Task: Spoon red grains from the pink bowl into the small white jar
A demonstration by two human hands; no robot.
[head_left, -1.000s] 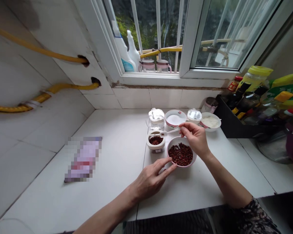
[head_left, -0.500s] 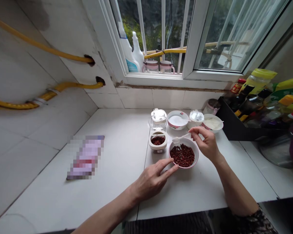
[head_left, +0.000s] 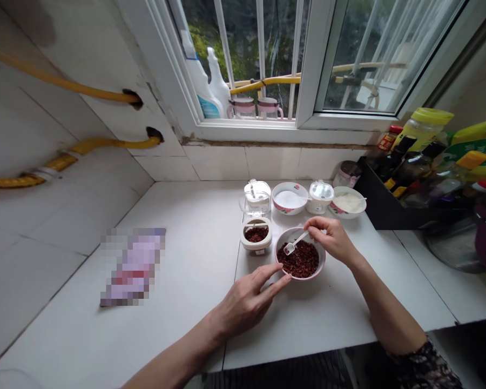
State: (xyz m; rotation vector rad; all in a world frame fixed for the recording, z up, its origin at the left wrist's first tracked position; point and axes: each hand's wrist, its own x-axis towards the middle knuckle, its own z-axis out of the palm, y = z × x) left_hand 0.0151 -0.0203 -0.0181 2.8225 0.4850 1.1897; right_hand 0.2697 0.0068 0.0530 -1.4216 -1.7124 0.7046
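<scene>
White-powder bowl (head_left: 287, 208), lidded jar (head_left: 319, 205) behind spice bowl (head_left: 289, 234); black caddy (head_left: 389, 217) right.

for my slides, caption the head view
Right hand holds a small white scoop over a round pink-rimmed bowl of dark-red granules.

Pink-rimmed white bowl (head_left: 285, 236), upright, dark red granules (head_left: 303, 263) inside, white spoon (head_left: 297, 241) slanting into the bowl (scoop lowest), open cream jar (head_left: 253, 246), similarly filled, just left of the bowl.
</scene>
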